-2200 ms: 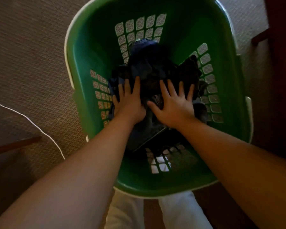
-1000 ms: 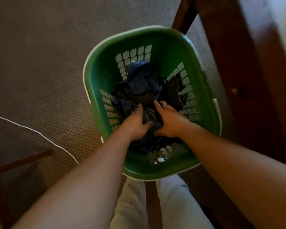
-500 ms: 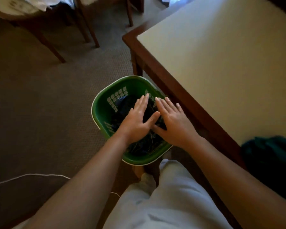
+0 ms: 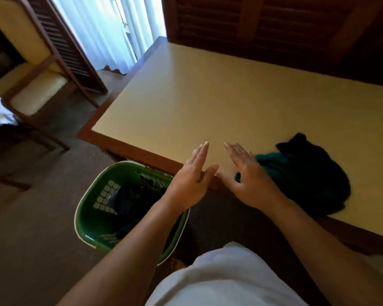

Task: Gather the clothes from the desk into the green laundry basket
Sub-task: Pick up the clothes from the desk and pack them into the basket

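The big cream worktop [image 4: 208, 96] fills the picture from 12 to 3 o'clock. A wooden chair [image 4: 38, 89] stands at 10 o'clock. The green laundry basket [image 4: 86, 221] sits on the carpet floor [image 4: 31, 228] at 7 o'clock, just beside the worktop's near edge, with dark clothes [image 4: 128, 199] inside. A pile of teal and black clothes [image 4: 307, 173] lies on the worktop at 3 o'clock. The left hand [image 4: 190, 184] and right hand [image 4: 250, 182] are over the near edge, fingers [image 4: 200, 152] straight and wide, holding nothing. The right hand is right beside the pile; I cannot tell if it touches.
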A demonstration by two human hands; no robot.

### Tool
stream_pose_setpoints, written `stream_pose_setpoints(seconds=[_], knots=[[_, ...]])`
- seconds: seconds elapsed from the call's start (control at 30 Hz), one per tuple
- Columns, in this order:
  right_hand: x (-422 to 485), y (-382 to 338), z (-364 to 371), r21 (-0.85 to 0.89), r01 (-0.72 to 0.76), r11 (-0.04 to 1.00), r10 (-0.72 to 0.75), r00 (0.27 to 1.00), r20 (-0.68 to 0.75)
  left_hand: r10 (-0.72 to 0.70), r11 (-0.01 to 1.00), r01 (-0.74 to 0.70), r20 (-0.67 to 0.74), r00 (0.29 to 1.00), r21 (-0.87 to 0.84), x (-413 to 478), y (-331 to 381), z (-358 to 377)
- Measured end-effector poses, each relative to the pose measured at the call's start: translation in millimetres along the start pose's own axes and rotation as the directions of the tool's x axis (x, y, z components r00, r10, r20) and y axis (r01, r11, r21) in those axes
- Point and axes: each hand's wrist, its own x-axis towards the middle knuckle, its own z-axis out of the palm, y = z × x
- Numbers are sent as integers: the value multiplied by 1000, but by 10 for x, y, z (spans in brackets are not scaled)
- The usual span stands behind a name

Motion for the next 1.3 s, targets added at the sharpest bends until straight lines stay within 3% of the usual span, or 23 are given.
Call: stream_pose_setpoints(seconds=[0.27,0.4,0.5,0.7,0.9,1.1,1.3], knots=[[-480,884,-754,31,-245,969,246,969,-33,-5,996,-17,228,974,93,565,665,836],[-563,1440,-968,-17,-327,945,328,945,9,-174,934,51,324,930,353,693,816,1253],[-592,1751,-1069,-121,-367,922,380,918,111,-259,887,83,340,904,455,717,861,1493],[-702,2195,-1049,-373,-403,835,519,803,294,-288,817,59,317,904,574,745,958,1786],[-711,2386,-1028,-486,-266,832,473,797,374,-141,735,-166,388,911,657,914,1051,1876],[-769,2429,-860,-411,-282,867,445,808,385,-233,719,-148,435,870,679,1026,1074,1973],[-750,2404,-740,-338,-310,889,420,846,327,-212,699,-102,341,916,708,989,1111,2043]])
